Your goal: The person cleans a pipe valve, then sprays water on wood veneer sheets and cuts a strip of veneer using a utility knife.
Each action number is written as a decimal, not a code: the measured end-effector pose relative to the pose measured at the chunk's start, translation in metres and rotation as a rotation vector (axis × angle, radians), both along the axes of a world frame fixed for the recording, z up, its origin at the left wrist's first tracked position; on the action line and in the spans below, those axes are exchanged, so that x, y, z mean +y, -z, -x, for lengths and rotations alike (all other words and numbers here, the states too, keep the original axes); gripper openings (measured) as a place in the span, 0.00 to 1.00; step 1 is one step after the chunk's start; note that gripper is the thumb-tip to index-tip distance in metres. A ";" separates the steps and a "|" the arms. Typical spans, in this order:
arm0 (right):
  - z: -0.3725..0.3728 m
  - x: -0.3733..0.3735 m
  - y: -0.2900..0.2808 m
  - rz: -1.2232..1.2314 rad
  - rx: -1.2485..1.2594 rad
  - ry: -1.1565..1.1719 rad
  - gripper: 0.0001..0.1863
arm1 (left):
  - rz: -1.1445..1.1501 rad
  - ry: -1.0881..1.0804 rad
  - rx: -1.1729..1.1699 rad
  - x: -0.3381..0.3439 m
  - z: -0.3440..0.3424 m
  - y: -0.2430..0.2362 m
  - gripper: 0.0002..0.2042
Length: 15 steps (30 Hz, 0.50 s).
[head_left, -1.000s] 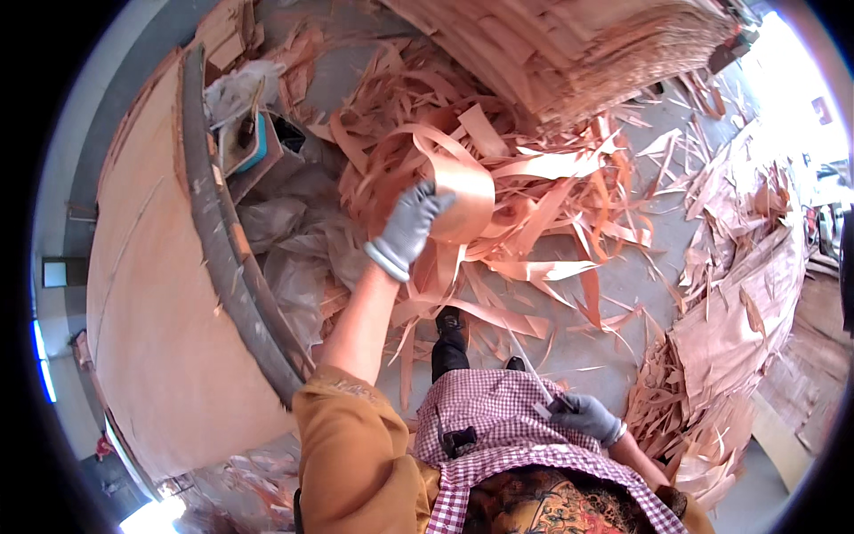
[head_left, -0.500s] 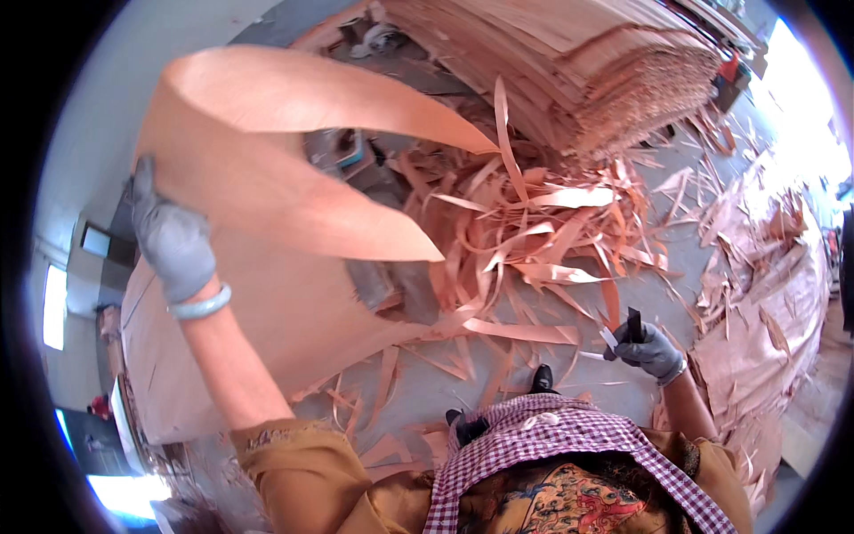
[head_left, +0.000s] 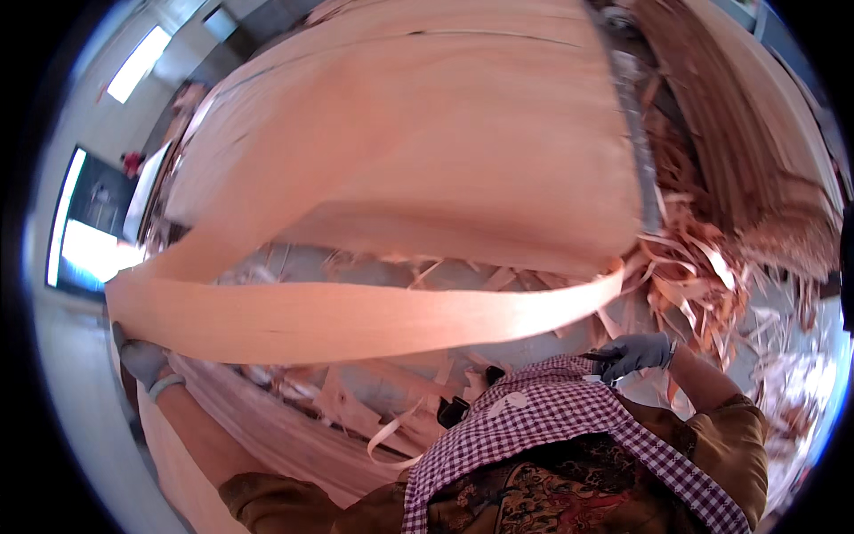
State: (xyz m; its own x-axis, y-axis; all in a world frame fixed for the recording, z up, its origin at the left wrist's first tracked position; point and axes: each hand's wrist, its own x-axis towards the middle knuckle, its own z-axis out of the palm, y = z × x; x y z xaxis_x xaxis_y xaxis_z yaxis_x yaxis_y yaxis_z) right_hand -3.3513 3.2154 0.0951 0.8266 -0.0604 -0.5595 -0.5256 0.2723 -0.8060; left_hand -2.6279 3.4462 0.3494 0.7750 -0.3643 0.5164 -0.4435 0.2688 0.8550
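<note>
My left hand (head_left: 145, 360), in a grey glove, is closed on the end of a long, thin wood veneer strip (head_left: 356, 320) at the far left. The strip bends round at that hand. One part runs right across in front of me, and another rises blurred over the large flat veneer stack (head_left: 498, 151). In my right hand (head_left: 637, 355), also gloved in grey, is a small black-handled knife (head_left: 605, 354), held just above the checked apron (head_left: 543, 392). The glove covers most of the knife.
A heap of torn veneer scraps (head_left: 694, 276) lies on the floor at right, beside a thick veneer pile (head_left: 756, 133). More veneer sheets (head_left: 285, 409) lie near me at lower left. Scraps (head_left: 342, 400) litter the grey floor by my shoes.
My view has turned left, so the stack now fills the middle. My left hand has swung the veneer strip to the left and closer to me. My right hand has drawn in toward the apron.
</note>
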 end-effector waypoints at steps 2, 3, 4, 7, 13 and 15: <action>-0.059 -0.012 0.001 0.033 -0.032 -0.110 0.15 | -0.329 -0.358 -0.388 0.059 -0.049 0.018 0.17; -0.081 -0.018 0.011 0.020 -0.023 -0.164 0.15 | -0.326 -0.403 -0.390 0.080 -0.065 0.024 0.16; -0.099 -0.026 0.029 0.008 -0.013 -0.217 0.15 | -0.323 -0.445 -0.391 0.101 -0.079 0.029 0.15; -0.170 -0.050 0.018 0.080 0.089 -0.348 0.15 | -0.520 -0.572 -0.455 0.138 -0.104 0.052 0.16; -0.286 -0.106 0.048 -0.088 0.129 -0.327 0.16 | -0.021 -0.402 0.133 0.155 -0.130 0.080 0.19; -0.336 -0.131 0.041 0.114 0.066 -0.451 0.14 | -0.154 -0.534 0.138 0.140 -0.130 0.075 0.19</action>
State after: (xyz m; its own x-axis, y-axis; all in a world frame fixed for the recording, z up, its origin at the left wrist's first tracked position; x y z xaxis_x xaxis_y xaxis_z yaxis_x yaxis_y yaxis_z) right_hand -3.0152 3.0843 0.0536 0.7472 0.2326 -0.6226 -0.6223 -0.0839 -0.7782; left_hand -2.4978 3.5860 0.2744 0.9287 0.0326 0.3695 -0.3652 -0.0944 0.9261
